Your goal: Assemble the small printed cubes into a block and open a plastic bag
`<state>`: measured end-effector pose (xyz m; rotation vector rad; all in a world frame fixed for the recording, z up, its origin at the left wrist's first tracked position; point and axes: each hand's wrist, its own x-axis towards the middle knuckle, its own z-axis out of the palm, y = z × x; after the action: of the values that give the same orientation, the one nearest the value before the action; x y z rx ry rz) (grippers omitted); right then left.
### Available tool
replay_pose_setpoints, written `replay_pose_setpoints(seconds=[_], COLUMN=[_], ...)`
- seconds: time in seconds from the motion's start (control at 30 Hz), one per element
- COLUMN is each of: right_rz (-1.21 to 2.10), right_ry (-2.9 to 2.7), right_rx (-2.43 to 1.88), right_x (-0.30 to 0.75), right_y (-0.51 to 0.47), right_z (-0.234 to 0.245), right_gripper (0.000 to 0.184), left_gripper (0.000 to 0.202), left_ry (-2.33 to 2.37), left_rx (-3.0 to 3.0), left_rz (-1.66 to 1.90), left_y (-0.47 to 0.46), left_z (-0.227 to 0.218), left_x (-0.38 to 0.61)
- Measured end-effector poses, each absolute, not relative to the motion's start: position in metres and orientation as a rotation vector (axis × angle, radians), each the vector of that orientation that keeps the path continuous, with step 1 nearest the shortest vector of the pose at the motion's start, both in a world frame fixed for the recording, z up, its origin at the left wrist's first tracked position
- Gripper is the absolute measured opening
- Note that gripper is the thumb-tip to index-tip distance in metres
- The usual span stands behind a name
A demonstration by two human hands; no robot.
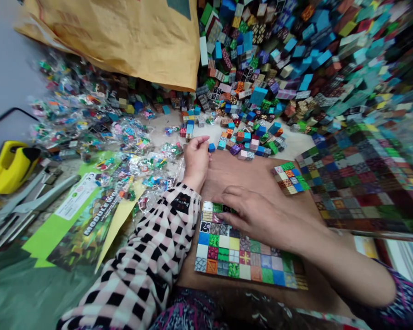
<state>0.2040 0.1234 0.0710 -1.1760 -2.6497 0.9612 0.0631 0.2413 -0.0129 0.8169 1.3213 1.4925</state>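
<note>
My left hand [196, 159], in a checked sleeve, reaches to the far edge of the brown board [223, 172]. Its fingers are curled, and whatever they may hold is hidden. Just right of its fingertips sits a small blue cube [211, 147], and a short stack of patterned cubes [189, 130] stands just beyond. My right hand [253, 213] hovers over or rests on the far side of a flat grid of printed cubes [229, 256], fingers apart from the thumb. That hand and forearm cover part of the grid. Contact with the cubes cannot be made out.
Loose cubes [258, 96] pile up at the back. A small cube block [291, 178] lies on the right, near a large cube panel [358, 183]. Bagged small pieces [89, 110], a printed card [96, 224], a yellow-black tool [12, 167] and a paper sack [124, 41] occupy the left.
</note>
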Motion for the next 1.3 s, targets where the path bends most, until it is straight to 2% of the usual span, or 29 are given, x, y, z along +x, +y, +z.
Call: replay_pose_setpoints(seconds=[0.2,0.43,0.63,0.77,0.93,1.13,1.3], right_rz=[0.975,0.948,0.818,0.839,0.831,0.476,0.325], right_ry=[-2.613,-2.635,-2.664,-2.709,-2.544,-2.386,-2.346], right_rx=[-1.176,-1.208,-1.125,-1.113,-1.233,-1.510,-1.698], right_x=[0.205,0.205,0.203,0.201,0.219,0.258,0.263], right_y=[0.125,0.124,0.114,0.110,0.129,0.189,0.221], right_z=[0.067,0.065,0.063,0.064,0.068,0.045,0.029], right_gripper=[0.014,0.019,0.047,0.052,0.044,0.035,0.030], left_gripper=[0.016,0.016,0.015,0.016,0.019,0.020,0.021], left_ry=[1.315,1.327,1.317,1.312,1.323,1.323,1.358], left_rx=[0.830,0.823,0.835,0.846,0.884,0.887,0.918], left_rz=[1.500,1.499,1.514,1.499,1.497,1.499,1.499], left_y=[0.242,0.242,0.242,0.243,0.244,0.243,0.243], left_z=[-0.013,-0.013,-0.011,-0.012,-0.014,-0.013,-0.013], left_x=[0.063,0.063,0.061,0.059,0.058,0.058,0.058])
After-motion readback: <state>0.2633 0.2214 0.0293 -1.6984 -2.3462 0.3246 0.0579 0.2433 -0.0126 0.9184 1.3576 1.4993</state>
